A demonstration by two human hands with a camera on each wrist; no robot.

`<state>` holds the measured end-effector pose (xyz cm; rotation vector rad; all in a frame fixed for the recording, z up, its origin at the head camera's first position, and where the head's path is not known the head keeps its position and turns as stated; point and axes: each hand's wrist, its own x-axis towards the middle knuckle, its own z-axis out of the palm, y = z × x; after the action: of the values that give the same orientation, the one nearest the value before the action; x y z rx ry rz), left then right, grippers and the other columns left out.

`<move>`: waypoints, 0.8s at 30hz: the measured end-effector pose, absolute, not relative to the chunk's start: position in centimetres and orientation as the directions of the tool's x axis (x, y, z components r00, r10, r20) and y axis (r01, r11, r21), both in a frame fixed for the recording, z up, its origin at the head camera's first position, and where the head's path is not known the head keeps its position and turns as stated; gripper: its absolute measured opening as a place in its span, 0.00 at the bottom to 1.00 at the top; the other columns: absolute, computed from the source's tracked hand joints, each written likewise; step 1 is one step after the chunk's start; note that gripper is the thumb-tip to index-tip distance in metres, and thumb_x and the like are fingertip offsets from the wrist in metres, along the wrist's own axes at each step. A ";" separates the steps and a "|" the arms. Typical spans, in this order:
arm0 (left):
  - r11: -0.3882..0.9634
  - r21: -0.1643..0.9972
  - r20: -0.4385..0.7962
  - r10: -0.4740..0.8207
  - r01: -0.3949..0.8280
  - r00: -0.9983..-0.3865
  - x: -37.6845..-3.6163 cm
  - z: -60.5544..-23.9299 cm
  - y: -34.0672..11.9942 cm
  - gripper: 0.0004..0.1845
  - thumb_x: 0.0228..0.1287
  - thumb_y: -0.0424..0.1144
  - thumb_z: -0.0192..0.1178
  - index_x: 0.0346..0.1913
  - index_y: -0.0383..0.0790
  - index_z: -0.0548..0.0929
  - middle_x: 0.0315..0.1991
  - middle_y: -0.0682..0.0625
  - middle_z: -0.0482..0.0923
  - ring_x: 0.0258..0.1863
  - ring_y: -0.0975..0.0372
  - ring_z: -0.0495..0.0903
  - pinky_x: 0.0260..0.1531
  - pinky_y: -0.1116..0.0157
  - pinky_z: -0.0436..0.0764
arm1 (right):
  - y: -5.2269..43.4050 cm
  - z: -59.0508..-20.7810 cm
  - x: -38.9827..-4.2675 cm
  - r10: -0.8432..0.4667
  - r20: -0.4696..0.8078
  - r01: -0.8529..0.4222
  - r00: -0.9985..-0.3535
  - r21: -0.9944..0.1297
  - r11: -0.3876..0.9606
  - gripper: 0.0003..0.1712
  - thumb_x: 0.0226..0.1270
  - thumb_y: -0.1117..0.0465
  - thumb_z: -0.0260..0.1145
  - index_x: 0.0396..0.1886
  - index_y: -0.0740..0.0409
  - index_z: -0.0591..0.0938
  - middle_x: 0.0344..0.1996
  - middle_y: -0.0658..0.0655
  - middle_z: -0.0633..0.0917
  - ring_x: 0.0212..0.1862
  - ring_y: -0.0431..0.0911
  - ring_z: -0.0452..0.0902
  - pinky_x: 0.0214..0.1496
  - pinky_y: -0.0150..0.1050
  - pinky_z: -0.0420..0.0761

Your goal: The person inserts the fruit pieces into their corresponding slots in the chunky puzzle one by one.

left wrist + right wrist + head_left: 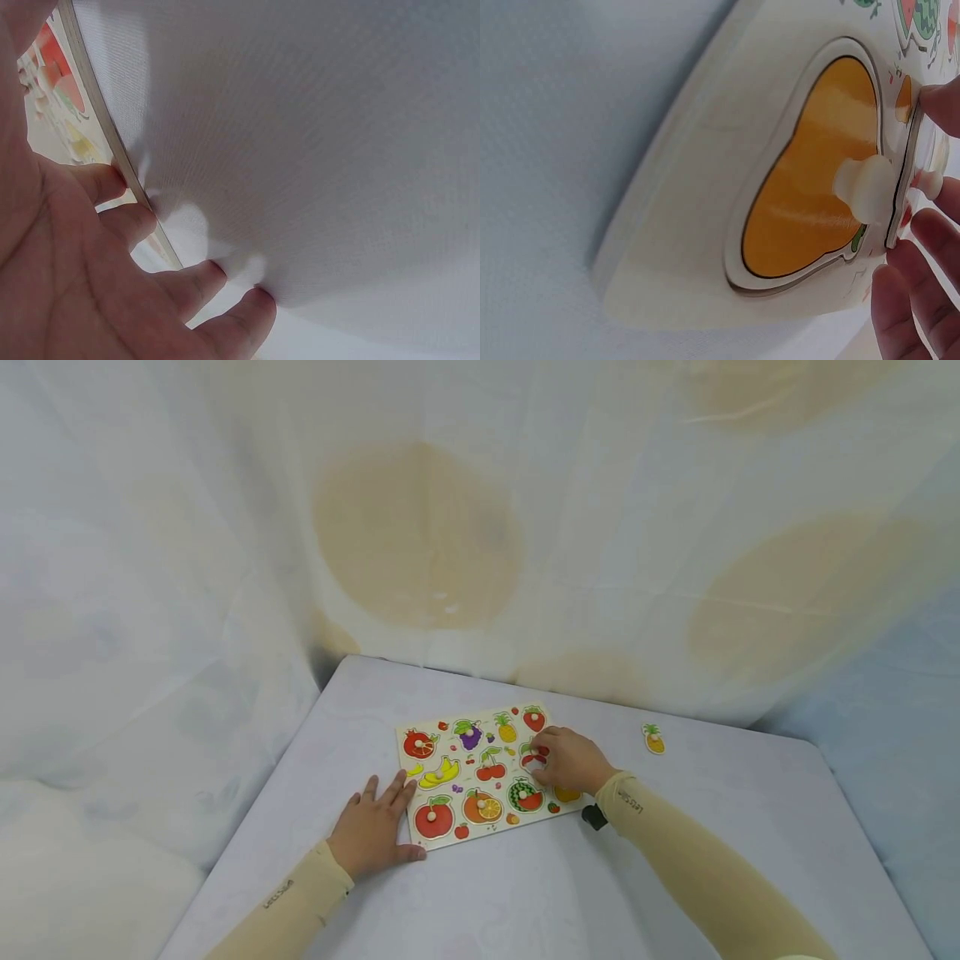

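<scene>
- Here the left hand (372, 837) lies flat on the desk (525, 893), fingers straight and spread, pressing the puzzle board (480, 774) at its 8 o'clock corner, apparently to stop it sliding.
- The right hand (572, 761) sits over the board's 3 o'clock edge, fingers curled round a red-and-white piece (531, 758), tilting it above its slot.
- In the right wrist view, that piece's edge (901, 180) stands beside the orange mango piece (810, 180), which sits flush in its recess.
- A loose pineapple piece (654, 739) lies on the desk, well apart at the board's 2 o'clock.
</scene>
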<state>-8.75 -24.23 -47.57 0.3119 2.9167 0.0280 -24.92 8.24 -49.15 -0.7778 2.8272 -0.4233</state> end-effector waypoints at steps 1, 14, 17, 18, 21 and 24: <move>0.977 0.040 -0.204 0.211 0.207 -0.956 -8.7 -47.5 -24.2 0.58 0.47 0.72 0.67 0.77 0.43 0.63 0.77 0.42 0.57 0.68 0.31 0.60 0.59 0.36 0.69 | 8.2 -49.2 -25.0 -0.524 -0.094 -0.473 -0.846 -0.318 0.822 0.25 0.56 0.47 0.76 0.53 0.49 0.85 0.55 0.52 0.81 0.51 0.48 0.76 0.57 0.48 0.80; 0.980 0.045 -0.213 0.201 0.196 -0.956 -8.6 -47.3 -24.1 0.58 0.47 0.71 0.68 0.76 0.43 0.63 0.76 0.42 0.57 0.68 0.31 0.59 0.59 0.35 0.69 | 8.1 -49.2 -25.0 -0.519 -0.096 -0.467 -0.849 -0.321 0.824 0.26 0.55 0.48 0.75 0.54 0.48 0.85 0.56 0.52 0.80 0.53 0.48 0.76 0.57 0.48 0.79; 0.980 0.044 -0.211 0.200 0.195 -0.957 -8.7 -47.5 -24.1 0.58 0.46 0.71 0.69 0.76 0.43 0.63 0.77 0.43 0.57 0.68 0.31 0.59 0.59 0.35 0.69 | 8.2 -49.4 -25.1 -0.520 -0.090 -0.468 -0.849 -0.329 0.820 0.25 0.55 0.49 0.76 0.53 0.47 0.85 0.56 0.52 0.80 0.53 0.48 0.76 0.57 0.49 0.79; 0.980 0.043 -0.210 0.200 0.195 -0.957 -8.7 -47.5 -24.1 0.58 0.46 0.71 0.68 0.76 0.43 0.63 0.77 0.43 0.57 0.68 0.31 0.59 0.59 0.35 0.69 | 8.2 -49.4 -25.1 -0.521 -0.089 -0.469 -0.849 -0.329 0.820 0.25 0.55 0.48 0.76 0.53 0.47 0.85 0.57 0.52 0.80 0.54 0.49 0.76 0.57 0.49 0.79; 0.979 0.035 -0.207 0.202 0.199 -0.957 -8.7 -47.6 -24.1 0.58 0.47 0.72 0.68 0.76 0.43 0.63 0.77 0.43 0.57 0.68 0.31 0.60 0.58 0.36 0.69 | 8.3 -49.2 -25.1 -0.521 -0.087 -0.469 -0.849 -0.328 0.820 0.25 0.56 0.48 0.75 0.54 0.47 0.85 0.58 0.54 0.80 0.57 0.51 0.76 0.58 0.51 0.78; 0.979 0.032 -0.204 0.205 0.203 -0.957 -8.7 -47.7 -24.2 0.58 0.47 0.72 0.68 0.77 0.43 0.63 0.77 0.43 0.56 0.68 0.31 0.60 0.58 0.36 0.70 | 8.5 -49.1 -25.2 -0.518 -0.086 -0.469 -0.851 -0.320 0.823 0.26 0.56 0.47 0.75 0.55 0.48 0.85 0.60 0.54 0.79 0.59 0.52 0.75 0.59 0.52 0.78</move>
<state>-8.75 -24.20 -47.72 0.3046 2.9183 0.0164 -25.20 8.46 -49.10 -0.7736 2.8360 -0.4331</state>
